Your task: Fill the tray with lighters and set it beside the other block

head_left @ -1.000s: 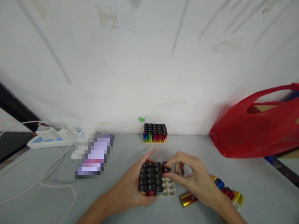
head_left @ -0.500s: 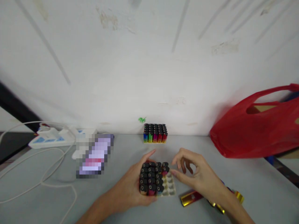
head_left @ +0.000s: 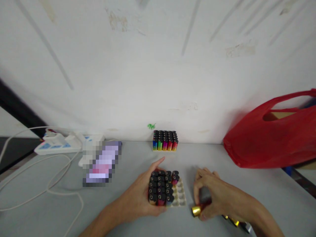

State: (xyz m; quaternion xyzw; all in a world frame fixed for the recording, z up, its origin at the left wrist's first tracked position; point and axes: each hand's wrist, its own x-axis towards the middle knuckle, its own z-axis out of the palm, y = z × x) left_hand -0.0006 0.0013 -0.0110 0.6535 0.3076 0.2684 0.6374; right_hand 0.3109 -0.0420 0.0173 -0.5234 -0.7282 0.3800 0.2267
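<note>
Head view: left hand (head_left: 139,194) around a loaded cream plastic tray (head_left: 181,195), I pinch, right fingers (head_left: 197,193) narrowly parted, a shiny gold-and-red tubular lighter (head_left: 196,211) at the tray's four o'clock, likely light, slick, best held mid-body.

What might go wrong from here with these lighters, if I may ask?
The two rightmost lighters in the tray have bare sockets beside them, so a bump might tip them. The gold-and-red lighter at the right hand looks smooth and could slip or roll.
</note>
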